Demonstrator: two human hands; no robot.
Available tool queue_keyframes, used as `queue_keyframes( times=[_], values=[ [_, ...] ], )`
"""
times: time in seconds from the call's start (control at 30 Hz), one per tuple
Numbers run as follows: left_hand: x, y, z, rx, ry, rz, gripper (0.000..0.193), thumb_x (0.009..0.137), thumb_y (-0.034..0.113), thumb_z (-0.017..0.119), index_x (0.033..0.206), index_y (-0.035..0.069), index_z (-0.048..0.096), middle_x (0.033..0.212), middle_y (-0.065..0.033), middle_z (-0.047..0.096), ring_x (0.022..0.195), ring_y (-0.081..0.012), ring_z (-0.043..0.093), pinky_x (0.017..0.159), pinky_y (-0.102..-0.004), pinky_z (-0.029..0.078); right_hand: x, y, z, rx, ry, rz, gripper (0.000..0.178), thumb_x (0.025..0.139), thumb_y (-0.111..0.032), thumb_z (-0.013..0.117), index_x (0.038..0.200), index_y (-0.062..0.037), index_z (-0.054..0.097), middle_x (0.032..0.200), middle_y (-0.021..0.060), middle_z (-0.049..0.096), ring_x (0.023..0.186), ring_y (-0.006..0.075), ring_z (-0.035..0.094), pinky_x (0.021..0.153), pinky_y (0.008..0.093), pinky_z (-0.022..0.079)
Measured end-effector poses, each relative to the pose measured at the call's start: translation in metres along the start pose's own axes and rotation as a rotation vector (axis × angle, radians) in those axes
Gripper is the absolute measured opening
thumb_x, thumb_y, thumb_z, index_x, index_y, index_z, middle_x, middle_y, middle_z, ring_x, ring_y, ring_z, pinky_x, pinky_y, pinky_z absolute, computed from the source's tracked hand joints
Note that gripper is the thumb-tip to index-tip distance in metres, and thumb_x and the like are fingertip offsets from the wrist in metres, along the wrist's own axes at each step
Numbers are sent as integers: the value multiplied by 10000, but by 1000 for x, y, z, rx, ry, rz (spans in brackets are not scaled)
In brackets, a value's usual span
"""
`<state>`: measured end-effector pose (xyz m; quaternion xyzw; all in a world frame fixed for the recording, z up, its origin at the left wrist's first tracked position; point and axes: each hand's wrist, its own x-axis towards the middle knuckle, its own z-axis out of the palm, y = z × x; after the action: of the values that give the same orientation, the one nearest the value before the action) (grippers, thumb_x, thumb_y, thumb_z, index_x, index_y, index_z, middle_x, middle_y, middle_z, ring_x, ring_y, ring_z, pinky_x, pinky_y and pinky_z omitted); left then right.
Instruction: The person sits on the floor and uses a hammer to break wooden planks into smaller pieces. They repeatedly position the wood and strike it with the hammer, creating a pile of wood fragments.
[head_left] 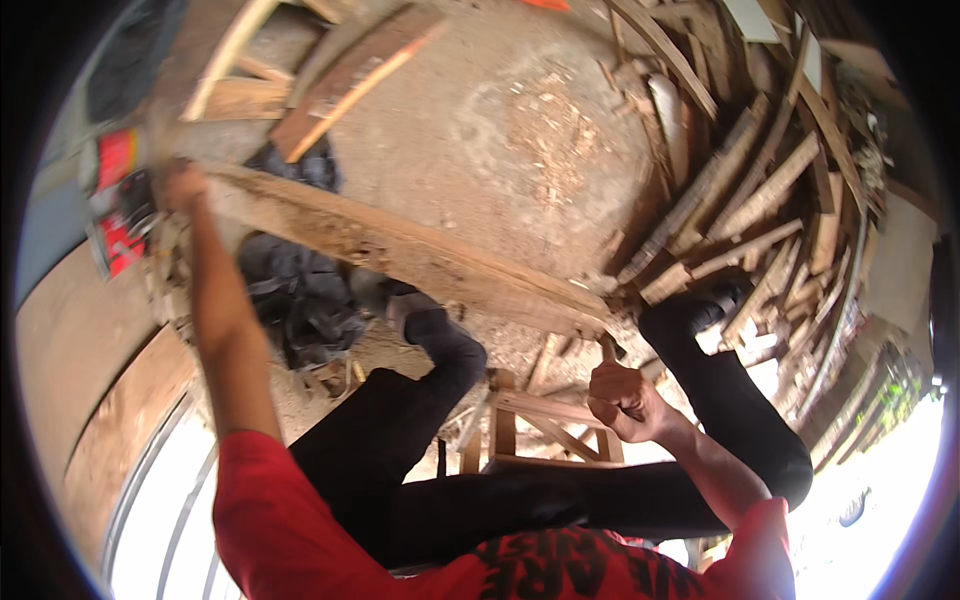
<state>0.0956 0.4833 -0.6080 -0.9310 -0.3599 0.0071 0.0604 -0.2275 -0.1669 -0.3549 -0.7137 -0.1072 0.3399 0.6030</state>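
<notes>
A long rough wooden beam (400, 245) slants across in front of me, from the far left down to the centre right. My left hand (184, 186) is at its far left end, arm stretched out and fingers closed around the end, somewhat blurred. Close to the beam's near right end, my right hand (627, 402) makes a fist, palm side partly showing. A narrow light piece, a finger or a handle, points from that fist to the beam's end beside a small dark piece. What the fist holds, if anything, I cannot make out.
Beneath my right forearm stands a small wooden frame (550, 408). Dark crumpled cloth (300, 300) lies by my left foot. Scrap wood (740, 200) is heaped on the right, wood shavings (555, 135) ahead. A curved plank (350, 80) and a red-and-black object (122, 205) are at far left.
</notes>
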Motion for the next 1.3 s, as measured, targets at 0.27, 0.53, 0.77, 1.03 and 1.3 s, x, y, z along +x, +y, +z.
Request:
queue_keyframes(
  times=[0.27,0.53,0.77,1.03,1.3],
  values=[
    [-274,105,-122,-508,259,664,366,968,250,514,1285,75,560,1412,-184,481,1355,-341,416,1157,-599,172,40,18,31,-19,273,17,463,995,-319,495,664,4,511,551,165,452,496,228,403,489,397,364],
    [-516,138,-154,-597,-485,1505,477,900,415,635,1175,27,602,1181,-179,625,1181,-333,551,1061,-492,357,11,22,-34,182,347,307,574,1021,-397,480,570,-42,481,527,-24,392,535,98,351,491,318,313],
    [-575,145,-134,36,-432,1680,515,826,284,695,1269,57,563,1295,-131,551,1280,-277,470,1083,-503,365,23,17,-35,5,411,275,578,986,-404,475,621,30,588,584,149,568,561,214,504,595,444,441],
    [-524,177,-234,-236,-533,1734,426,750,157,752,1092,13,542,1056,-154,580,1024,-299,581,932,-454,469,-56,-30,-69,108,792,-56,596,1028,-451,468,556,-86,476,512,-17,427,456,88,384,412,336,335],
    [-466,183,-397,-95,-414,1717,719,727,374,814,1205,-60,499,1180,-248,584,1137,-378,571,994,-455,466,-90,55,-60,377,1016,-396,502,1052,-364,466,638,-89,393,624,-63,345,577,61,301,509,267,271]
  ],
)
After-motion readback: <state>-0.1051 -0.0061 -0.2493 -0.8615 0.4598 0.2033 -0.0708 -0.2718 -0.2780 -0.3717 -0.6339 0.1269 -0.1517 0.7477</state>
